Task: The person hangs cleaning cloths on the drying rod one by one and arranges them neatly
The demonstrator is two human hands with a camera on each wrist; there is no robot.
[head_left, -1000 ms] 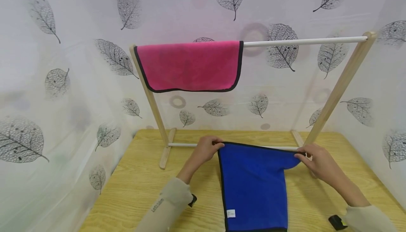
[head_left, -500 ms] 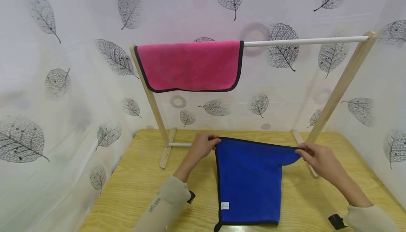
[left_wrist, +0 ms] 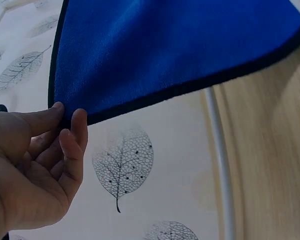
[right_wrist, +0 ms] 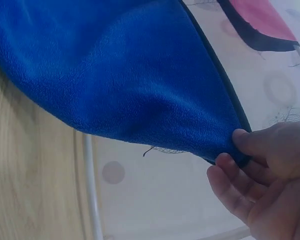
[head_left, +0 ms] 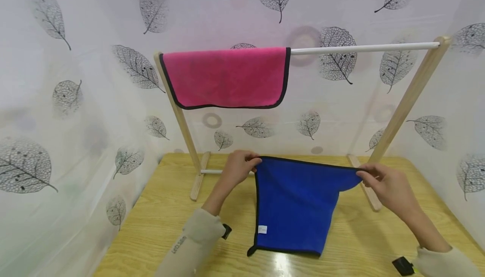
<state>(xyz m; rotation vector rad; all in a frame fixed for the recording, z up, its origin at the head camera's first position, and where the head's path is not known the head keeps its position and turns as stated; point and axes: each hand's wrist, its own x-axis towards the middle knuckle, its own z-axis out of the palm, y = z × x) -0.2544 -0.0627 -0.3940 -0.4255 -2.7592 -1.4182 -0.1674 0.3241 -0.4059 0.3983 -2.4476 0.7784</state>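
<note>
A blue towel (head_left: 295, 205) with black edging and a small white label hangs spread between both hands in the head view. My left hand (head_left: 240, 167) pinches its upper left corner between thumb and fingers. At the upper right corner, my right hand (head_left: 386, 184) pinches the cloth, and the towel's right side folds under there. The left wrist view shows the left thumb and fingers on the corner of the blue towel (left_wrist: 165, 50). In the right wrist view the right hand (right_wrist: 270, 175) holds a gathered corner.
Behind the towel stands a wooden rack with a white top rod (head_left: 363, 49) and a right post (head_left: 409, 100). A pink towel (head_left: 227, 79) drapes over the rod's left half. The rack rests on a wood-grain table (head_left: 151, 226); leaf-patterned sheeting (head_left: 94, 100) encloses it.
Both hands have risen slightly with the blue towel, the left also shifting left. The towel's lower edge has come up and further into view. The pink towel stays on the rod.
</note>
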